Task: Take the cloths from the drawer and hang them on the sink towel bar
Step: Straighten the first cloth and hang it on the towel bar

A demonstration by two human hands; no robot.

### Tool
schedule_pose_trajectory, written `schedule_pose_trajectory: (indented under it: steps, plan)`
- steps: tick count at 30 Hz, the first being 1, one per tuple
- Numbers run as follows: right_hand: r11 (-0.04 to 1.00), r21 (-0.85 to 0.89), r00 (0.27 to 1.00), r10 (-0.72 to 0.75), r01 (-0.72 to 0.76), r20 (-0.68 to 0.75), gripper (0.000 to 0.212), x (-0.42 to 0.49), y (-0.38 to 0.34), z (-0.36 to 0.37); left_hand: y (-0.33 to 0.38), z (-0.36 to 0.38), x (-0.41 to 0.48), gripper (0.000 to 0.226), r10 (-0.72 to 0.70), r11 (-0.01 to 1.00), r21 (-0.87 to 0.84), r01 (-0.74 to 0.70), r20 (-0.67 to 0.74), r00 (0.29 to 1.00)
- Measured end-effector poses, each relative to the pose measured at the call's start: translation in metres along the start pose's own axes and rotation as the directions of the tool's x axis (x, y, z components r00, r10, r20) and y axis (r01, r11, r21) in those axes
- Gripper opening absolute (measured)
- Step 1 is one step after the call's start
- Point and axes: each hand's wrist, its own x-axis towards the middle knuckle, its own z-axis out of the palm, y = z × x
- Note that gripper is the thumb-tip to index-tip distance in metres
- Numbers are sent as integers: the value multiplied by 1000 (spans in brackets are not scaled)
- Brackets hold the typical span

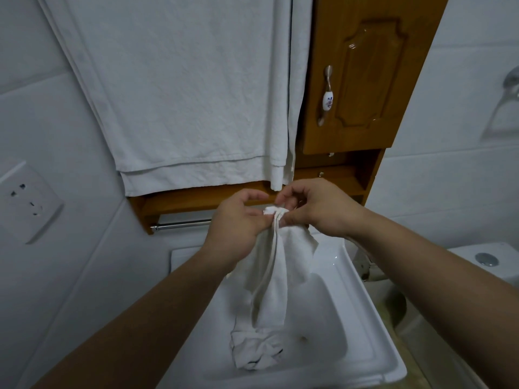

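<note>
Over the sink's point(362, 318) near edge, a white cloth's point(278, 276) bunched lower end lies in the basin. Higher up, left hand point(238, 228) and right hand point(317, 209) pinch its top, fingers point(250, 195) curled round it. Past the far edge runs the bar point(179, 224), with towels point(182, 94) hanging above it.

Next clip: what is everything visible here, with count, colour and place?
cloth: one, white, hanging from both hands into the sink
towels: apparently two, white, hung on the wall above
towel bar: one, chrome, under the wooden shelf
cabinet: one, brown wood, upper right, door closed
sink: one, white, below the hands
wall socket: one, white, left wall
toilet: one, white, right edge
left hand: grips the cloth's top
right hand: pinches the cloth's top
</note>
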Motion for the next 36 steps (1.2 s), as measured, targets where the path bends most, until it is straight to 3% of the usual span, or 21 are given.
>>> schedule_pose_trajectory:
  steps: [3,8,14,20,26,32,36]
  plan:
    - [990,-144,998,14,-6,54,48,3,-6,1,-4,0,1,43,-24,999,-44,28,70,997]
    - [959,-283,998,18,-1,58,26,9,-9,7,-7,-1,5,66,-18,997,-72,23,59,998]
    - [981,-181,996,81,-71,45,18,10,-8,4,-12,-9,7,53,-122,945,-276,177,206,971]
    - [988,-104,992,116,-111,49,23,14,0,3,0,-10,-4,40,-31,966,-229,118,353,935]
    - [997,-23,995,79,-77,61,12,17,0,7,3,-12,1,22,-14,998,-62,25,161,987]
    - [967,239,994,78,-94,75,22,12,10,9,-3,-21,16,10,-7,981,-194,29,112,994]
    - [974,182,979,105,-136,173,33,9,20,20,-10,-24,24,15,-57,962,-263,79,92,994]
